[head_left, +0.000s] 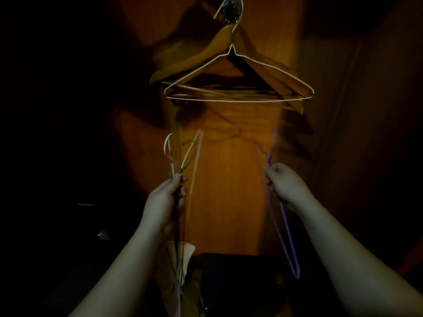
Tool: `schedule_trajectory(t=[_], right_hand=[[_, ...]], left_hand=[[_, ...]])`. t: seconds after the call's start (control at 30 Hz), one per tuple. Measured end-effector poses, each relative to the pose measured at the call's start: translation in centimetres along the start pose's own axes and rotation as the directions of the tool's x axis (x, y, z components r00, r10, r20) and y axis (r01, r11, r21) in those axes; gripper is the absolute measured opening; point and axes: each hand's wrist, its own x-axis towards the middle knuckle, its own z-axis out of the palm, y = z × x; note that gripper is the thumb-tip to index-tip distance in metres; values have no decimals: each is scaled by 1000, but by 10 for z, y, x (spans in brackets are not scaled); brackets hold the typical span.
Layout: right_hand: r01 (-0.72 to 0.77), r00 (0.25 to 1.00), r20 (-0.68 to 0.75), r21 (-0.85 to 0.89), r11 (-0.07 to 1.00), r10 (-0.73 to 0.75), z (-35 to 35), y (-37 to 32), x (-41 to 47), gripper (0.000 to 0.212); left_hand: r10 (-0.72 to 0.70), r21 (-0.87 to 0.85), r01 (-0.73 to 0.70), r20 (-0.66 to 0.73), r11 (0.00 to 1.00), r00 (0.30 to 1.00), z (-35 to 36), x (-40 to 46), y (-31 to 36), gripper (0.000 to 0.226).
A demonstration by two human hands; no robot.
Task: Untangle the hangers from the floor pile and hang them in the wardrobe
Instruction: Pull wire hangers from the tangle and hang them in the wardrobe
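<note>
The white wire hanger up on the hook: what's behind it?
Behind the white wire hanger hang wooden hangers, against the wardrobe's orange wooden back panel. Their number is unclear; they overlap in shadow.

A wire hanger [238, 88] hangs at the top centre, in front of wooden hangers [219, 42] and the wardrobe's back panel [229, 179]. Below it, the left hand [168, 195] holds a bundle of wire hangers [180, 156] to the left; the right hand [286, 186] holds a single hanger [286, 236] to the right, well apart from the bundle.
</note>
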Motion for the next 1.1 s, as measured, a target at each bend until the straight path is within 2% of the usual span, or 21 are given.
schedule_trajectory(t=[0.07, 0.2, 0.4, 0.57, 0.8, 1.1], right_hand=[[68, 992, -89, -236, 969, -92, -18, -4, 9, 32], [99, 984, -111, -307, 947, -139, -44, -10, 24, 27], [231, 956, -106, -298, 926, -273, -54, -43, 38, 38], [331, 919, -111, -304, 893, -379, -56, -83, 47, 37], [401, 885, -181, -168, 900, -428, -70, -132, 72, 39], [464, 831, -277, -135, 876, -483, -79, -198, 111, 38]], left_hand=[[6, -3, -6, 17, 1000, 1000, -2, 1, 4, 32], [7, 22, -6, -36, 1000, 999, -2, 6, 14, 35], [76, 70, -65, -168, 995, 983, 6, 7, 31, 33], [83, 18, -81, -183, 997, 980, 14, 14, 47, 30], [88, -17, -96, -245, 995, 965, 21, 17, 77, 31], [66, -56, -83, -257, 995, 964, 29, 23, 109, 33]])
